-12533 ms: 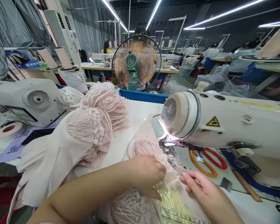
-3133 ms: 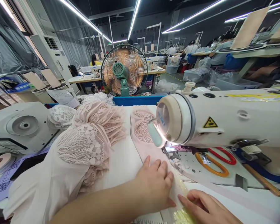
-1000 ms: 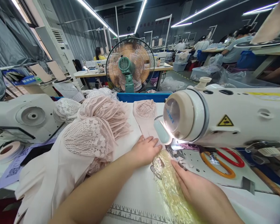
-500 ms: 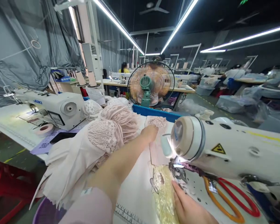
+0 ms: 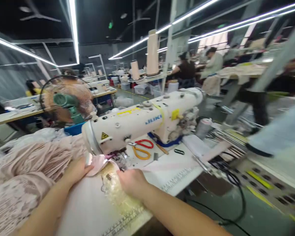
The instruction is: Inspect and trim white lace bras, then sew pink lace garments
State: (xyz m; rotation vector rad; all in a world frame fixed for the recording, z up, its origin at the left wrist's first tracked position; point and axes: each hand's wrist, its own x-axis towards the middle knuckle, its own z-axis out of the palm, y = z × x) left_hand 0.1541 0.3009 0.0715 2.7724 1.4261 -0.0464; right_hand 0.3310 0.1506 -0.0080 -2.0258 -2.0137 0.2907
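Note:
My left hand (image 5: 76, 170) grips a pale pink fabric piece (image 5: 97, 163) just left of the white sewing machine (image 5: 140, 119) head. My right hand (image 5: 131, 182) rests with curled fingers on the table near the needle, beside a yellowish tape patch (image 5: 114, 193); whether it holds anything is hidden. A heap of pink lace pieces (image 5: 27, 164) lies to the left of my left arm. The picture is smeared by motion.
Red and orange scissors (image 5: 140, 148) lie on the machine bed. A green fan (image 5: 67, 101) stands behind the lace heap. Thread cones (image 5: 152, 52) rise behind the machine. Other people work at tables at the back right. A black cable (image 5: 232, 183) hangs off the table's right edge.
The view has swung sharply right, showing the machine's whole length. My left hand has come back from the far end of the table with the pink piece to the needle area.

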